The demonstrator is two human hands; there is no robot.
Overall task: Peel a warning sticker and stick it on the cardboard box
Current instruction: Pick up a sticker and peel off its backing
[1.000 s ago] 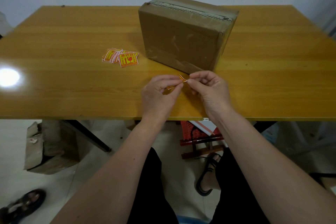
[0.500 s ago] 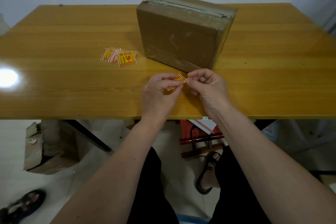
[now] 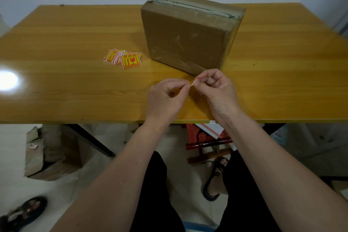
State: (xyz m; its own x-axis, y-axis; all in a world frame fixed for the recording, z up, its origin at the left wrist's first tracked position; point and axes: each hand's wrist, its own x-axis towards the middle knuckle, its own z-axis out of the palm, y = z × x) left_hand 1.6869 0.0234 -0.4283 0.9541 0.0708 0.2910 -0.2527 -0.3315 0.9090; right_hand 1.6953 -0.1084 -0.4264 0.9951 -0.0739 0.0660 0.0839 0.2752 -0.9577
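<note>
- Wooden bench (image 3: 75,88) carries a taped cardboard box (image 3: 185,37) and loose warning stickers (image 3: 123,59).
- Your left hand (image 3: 165,98) and right hand (image 3: 219,90) each pinch one sticker (image 3: 192,82), grip closed.

Your forearms are bare, no sleeves in view, nothing on either wrist. Your left hand (image 3: 165,98) and right hand (image 3: 216,90) have no gloves and no rings that can be made out. You wear black trousers (image 3: 150,203), and a black strappy sandal (image 3: 214,179) on your right foot.
</note>
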